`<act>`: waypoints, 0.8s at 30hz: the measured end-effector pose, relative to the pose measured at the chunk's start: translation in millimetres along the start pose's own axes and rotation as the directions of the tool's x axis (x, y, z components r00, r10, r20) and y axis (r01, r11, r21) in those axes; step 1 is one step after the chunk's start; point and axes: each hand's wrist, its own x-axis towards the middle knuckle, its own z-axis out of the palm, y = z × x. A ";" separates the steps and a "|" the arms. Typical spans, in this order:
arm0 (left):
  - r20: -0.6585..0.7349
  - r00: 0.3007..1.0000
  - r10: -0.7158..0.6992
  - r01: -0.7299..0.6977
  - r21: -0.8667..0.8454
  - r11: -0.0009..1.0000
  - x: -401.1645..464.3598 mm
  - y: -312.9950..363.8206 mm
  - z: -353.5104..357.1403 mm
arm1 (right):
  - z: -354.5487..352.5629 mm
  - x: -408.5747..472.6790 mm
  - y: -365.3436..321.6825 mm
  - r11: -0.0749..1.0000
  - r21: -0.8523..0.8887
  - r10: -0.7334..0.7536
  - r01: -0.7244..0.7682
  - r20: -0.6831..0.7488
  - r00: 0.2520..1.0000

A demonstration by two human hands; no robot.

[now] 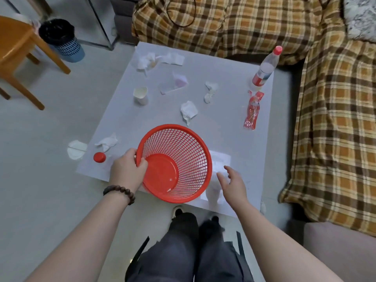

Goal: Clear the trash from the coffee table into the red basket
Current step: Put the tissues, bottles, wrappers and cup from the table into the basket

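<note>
My left hand [127, 170] grips the left rim of the red mesh basket [183, 143], tilted over the near edge of the grey coffee table [227, 139]. My right hand [234, 184] hovers open just right of the basket, above a white cup-like object [212, 195] lying at the table's front edge. Trash lies scattered on the table: crumpled tissues [188, 111], [210, 91], [106, 141], a tissue pile [150, 60], a paper cup [140, 95], a red wrapper [253, 108], a red cap [99, 157], a clear bag [173, 84] and a plastic bottle [264, 71].
A plaid-covered sofa [335, 119] wraps the table's far and right sides. A wooden chair [18, 49] and a lined blue bin [61, 40] stand at the far left. A white scrap [76, 149] lies on the floor by the table's left edge. My legs are below the table.
</note>
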 end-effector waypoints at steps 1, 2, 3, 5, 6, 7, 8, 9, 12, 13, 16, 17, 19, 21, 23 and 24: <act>-0.005 1.000 -0.004 0.004 0.012 1.000 4.9 0.4 2.2 | 2.4 8.6 9.3 0.998 -0.061 -0.011 0.011 0.000 1.000; -0.015 1.000 -0.006 0.006 0.023 1.000 9.5 0.5 4.6 | 5.9 17.5 18.4 0.993 -0.117 -0.018 0.019 0.012 1.000; -0.026 1.000 -0.004 0.005 0.033 0.999 14.0 0.4 7.5 | 10.3 26.5 27.2 0.985 -0.173 -0.021 0.027 0.031 0.999; -0.047 0.999 0.002 0.000 0.056 0.998 21.9 -0.7 14.5 | 21.6 44.4 44.3 0.957 -0.285 -0.029 0.047 0.069 0.997; -0.058 0.998 0.005 -0.001 0.067 0.998 25.1 -1.8 18.0 | 27.9 52.6 52.5 0.938 -0.339 -0.038 0.067 0.092 0.995; -0.068 0.998 0.005 0.000 0.077 0.997 27.2 -3.4 21.4 | 34.2 59.6 60.2 0.916 -0.390 -0.047 0.092 0.123 0.991; -0.078 0.997 0.005 0.001 0.083 0.997 28.8 -5.0 24.9 | 40.5 66.3 67.4 0.895 -0.430 -0.052 0.116 0.157 0.986; -0.085 0.996 0.005 0.003 0.085 0.996 29.5 -6.6 28.0 | 46.1 71.9 73.2 0.881 -0.455 -0.049 0.131 0.187 0.981; -0.099 0.995 0.000 0.009 0.090 0.996 28.2 -10.4 35.6 | 55.7 81.4 80.5 0.887 -0.449 -0.034 0.108 0.170 0.985; -0.104 0.995 -0.006 0.015 0.084 0.996 26.9 -11.1 37.3 | 55.9 82.5 79.0 0.901 -0.424 -0.023 0.085 0.149 0.989; -0.120 0.992 -0.032 0.041 0.070 0.997 21.5 -10.2 40.1 | 45.3 81.4 64.2 0.951 -0.307 -0.001 0.045 0.140 0.990; -0.125 0.991 -0.038 0.047 0.072 0.996 19.8 -8.6 40.4 | 37.1 79.5 56.2 0.963 -0.264 -0.016 0.048 0.122 0.992; -0.127 0.991 -0.054 0.063 0.066 0.996 16.6 -2.7 39.9 | 14.4 74.0 33.5 0.984 -0.171 -0.049 0.054 0.036 0.998; -0.127 0.990 -0.068 0.076 0.056 0.996 13.4 6.8 37.6 | -11.1 67.0 5.6 0.994 -0.064 -0.095 0.091 -0.064 0.993; -0.126 0.990 -0.067 0.075 0.058 0.996 9.4 18.3 34.9 | -34.6 58.7 -23.1 0.984 0.052 -0.159 0.168 -0.148 0.976; -0.123 0.990 -0.067 0.074 0.054 0.996 7.2 24.4 33.6 | -43.6 54.0 -36.8 0.972 0.095 -0.199 0.217 -0.170 0.965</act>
